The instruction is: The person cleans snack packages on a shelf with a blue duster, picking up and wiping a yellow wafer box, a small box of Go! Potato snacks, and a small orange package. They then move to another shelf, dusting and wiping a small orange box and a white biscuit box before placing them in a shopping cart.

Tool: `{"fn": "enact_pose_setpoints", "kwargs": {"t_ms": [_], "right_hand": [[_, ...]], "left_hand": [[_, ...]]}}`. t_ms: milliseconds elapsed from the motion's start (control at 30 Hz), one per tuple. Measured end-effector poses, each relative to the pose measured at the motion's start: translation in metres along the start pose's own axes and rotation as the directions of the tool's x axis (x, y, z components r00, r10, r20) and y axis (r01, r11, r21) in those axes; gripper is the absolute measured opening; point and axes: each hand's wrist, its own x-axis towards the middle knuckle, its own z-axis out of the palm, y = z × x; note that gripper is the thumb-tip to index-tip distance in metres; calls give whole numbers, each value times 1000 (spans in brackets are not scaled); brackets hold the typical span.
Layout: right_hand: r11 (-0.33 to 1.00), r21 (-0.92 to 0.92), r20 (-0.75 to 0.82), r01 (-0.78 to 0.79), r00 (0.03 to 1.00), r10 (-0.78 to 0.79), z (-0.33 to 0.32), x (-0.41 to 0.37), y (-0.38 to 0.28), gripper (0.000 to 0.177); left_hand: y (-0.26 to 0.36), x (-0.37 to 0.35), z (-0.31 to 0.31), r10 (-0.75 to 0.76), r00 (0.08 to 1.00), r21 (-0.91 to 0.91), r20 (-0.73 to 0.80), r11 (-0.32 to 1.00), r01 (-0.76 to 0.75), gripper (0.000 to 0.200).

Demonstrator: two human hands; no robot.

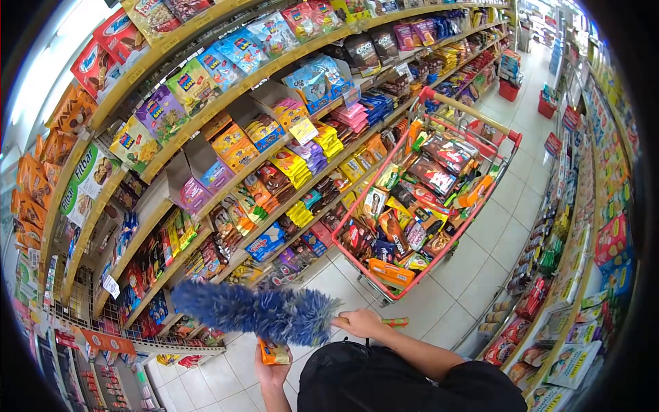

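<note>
Right grip [357, 321] is closed on the duster [254, 312], its long axis running left toward the shelves [165, 271]; left grip [271, 372] clasps a packet [274, 353] just beneath.

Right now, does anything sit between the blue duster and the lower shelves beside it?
Nothing visible does. The right hand holds the blue duster by its handle, its head pointing at the lower shelves. The left hand holds an orange packet under the head, and the red cart stands off to the other side.
</note>
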Motion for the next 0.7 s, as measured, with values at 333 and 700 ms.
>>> {"fn": "enact_pose_setpoints", "kwargs": {"t_ms": [333, 700], "right_hand": [[996, -86, 87, 5, 996, 2, 3, 8, 8, 52], [998, -4, 111, -62, 992, 62, -3, 10, -3, 54]], "left_hand": [[-2, 8, 19, -36, 998, -11, 46, 999, 37, 36], [0, 10, 19, -22, 982, 91, 187, 996, 5, 44]]}}
